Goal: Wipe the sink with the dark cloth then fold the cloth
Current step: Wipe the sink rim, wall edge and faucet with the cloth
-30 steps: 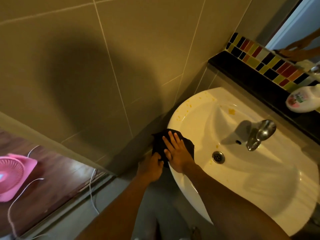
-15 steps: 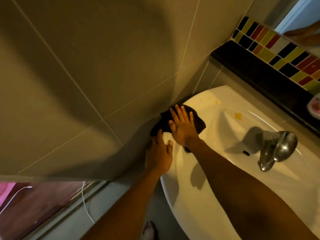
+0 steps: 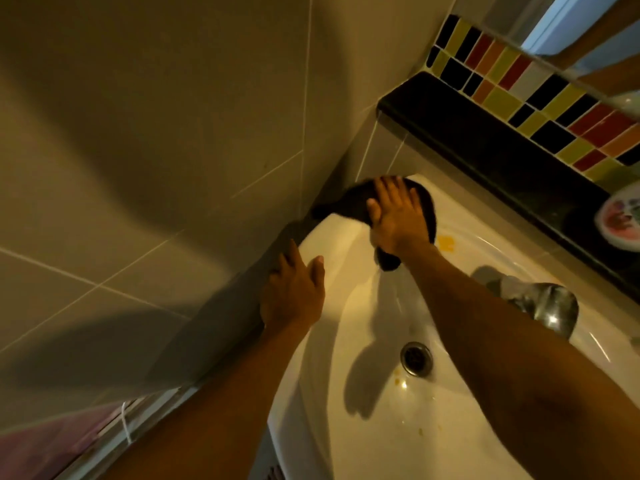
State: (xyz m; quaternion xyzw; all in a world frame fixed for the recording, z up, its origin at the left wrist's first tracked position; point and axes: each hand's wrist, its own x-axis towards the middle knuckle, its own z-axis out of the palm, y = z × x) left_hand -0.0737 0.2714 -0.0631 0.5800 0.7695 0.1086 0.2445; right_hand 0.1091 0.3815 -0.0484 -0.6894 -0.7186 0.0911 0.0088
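- Your right hand [image 3: 396, 216] is lying flat on the dark cloth [image 3: 353, 202], fingers spread and palm down, pressing it onto the sink [image 3: 346, 237] at its far corner, where the rim is meeting the tiled wall [image 3: 173, 133] and the black ledge [image 3: 485, 140].
- Your left hand [image 3: 294, 292] is resting open on the near-left rim of the sink, fingers loosely apart and gripping nothing; it is bracing you, so it is worth leaving there while you are reaching far.
- The cloth is bunched under your palm, with one end trailing off over the rim toward the wall and another hanging down into the bowl beneath your wrist.
- You are likely in the middle of the wiping step, and folding is not yet due.
- A yellow spot [image 3: 445, 243] is sitting on the bowl's far slope, just beside the cloth; judging by this, the next stroke should be carrying the cloth over it with steady downward pressure.
- More yellow flecks [image 3: 401, 382] are lying near the drain [image 3: 416, 358], so you should be working from the rim down into the bowl in overlapping passes.
- The tap [image 3: 547, 306] is standing close to your right forearm; you should be steering the cloth around its base, not snagging on it.
- Gathering the trailing ends under your palm would be giving you a fuller wiping face.
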